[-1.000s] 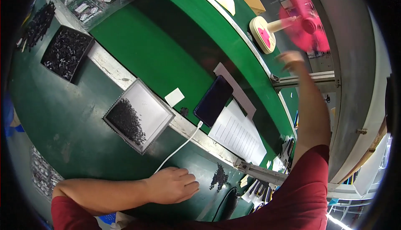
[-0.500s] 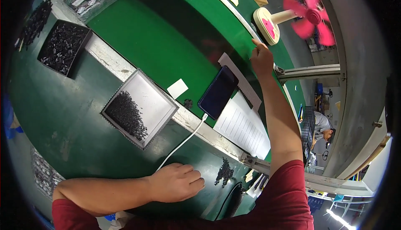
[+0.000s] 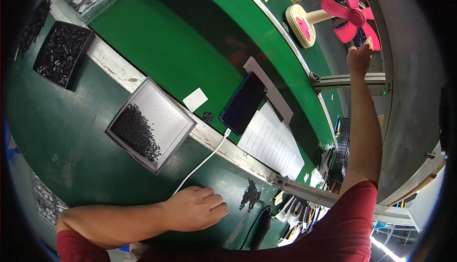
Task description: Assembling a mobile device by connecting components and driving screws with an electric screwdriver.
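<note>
My right hand (image 3: 360, 58) is stretched out to the far right, up at the pink blades of a small desk fan (image 3: 357, 17). Its fingers are bent at the tip of the lowest blade and seem to grip it; the exact contact is hard to make out. The fan has a cream base (image 3: 301, 25) with a pink patch. My left hand (image 3: 197, 208) rests on the near worktop, fingers curled in and closed, with no object showing in it. Beside it runs a white cable (image 3: 199, 165) to a dark phone (image 3: 243, 104).
A shallow pale box (image 3: 173, 114) contains small black pieces; a darker box (image 3: 62, 55) farther left is fuller. Loose black pieces (image 3: 250, 195) and a black-handled tool (image 3: 261, 232) lie near my left hand. Lined paper (image 3: 271, 140) sits by the phone. A metal post (image 3: 352, 80) crosses at right.
My right hand has gone from the far table edge out to the fan, rightward. The fan blades, blurred before, now look sharp. My left hand stays on the worktop. The view has shifted slightly.
</note>
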`<state>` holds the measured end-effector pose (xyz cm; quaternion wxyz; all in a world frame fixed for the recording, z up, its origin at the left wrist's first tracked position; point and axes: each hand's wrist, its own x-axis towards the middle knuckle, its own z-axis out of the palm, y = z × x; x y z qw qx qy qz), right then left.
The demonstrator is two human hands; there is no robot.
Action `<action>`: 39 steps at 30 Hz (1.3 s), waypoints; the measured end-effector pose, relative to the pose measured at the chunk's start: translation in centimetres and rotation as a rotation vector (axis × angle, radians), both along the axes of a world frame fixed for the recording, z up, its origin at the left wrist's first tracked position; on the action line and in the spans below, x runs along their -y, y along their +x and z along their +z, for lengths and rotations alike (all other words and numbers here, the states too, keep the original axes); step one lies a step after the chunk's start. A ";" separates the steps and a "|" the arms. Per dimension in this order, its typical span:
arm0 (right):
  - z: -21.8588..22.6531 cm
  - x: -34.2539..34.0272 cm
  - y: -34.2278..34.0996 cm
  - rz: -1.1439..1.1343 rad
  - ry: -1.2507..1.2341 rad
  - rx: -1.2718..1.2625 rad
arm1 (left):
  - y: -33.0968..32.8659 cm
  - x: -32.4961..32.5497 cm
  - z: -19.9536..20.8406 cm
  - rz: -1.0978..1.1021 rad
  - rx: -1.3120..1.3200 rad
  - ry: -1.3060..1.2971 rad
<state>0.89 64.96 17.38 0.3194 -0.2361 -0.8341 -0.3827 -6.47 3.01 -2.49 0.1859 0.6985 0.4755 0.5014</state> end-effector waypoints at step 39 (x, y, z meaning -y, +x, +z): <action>3.9 -0.5 -4.6 -0.230 0.151 0.089 | 0.1 0.4 0.1 0.026 -0.021 -0.047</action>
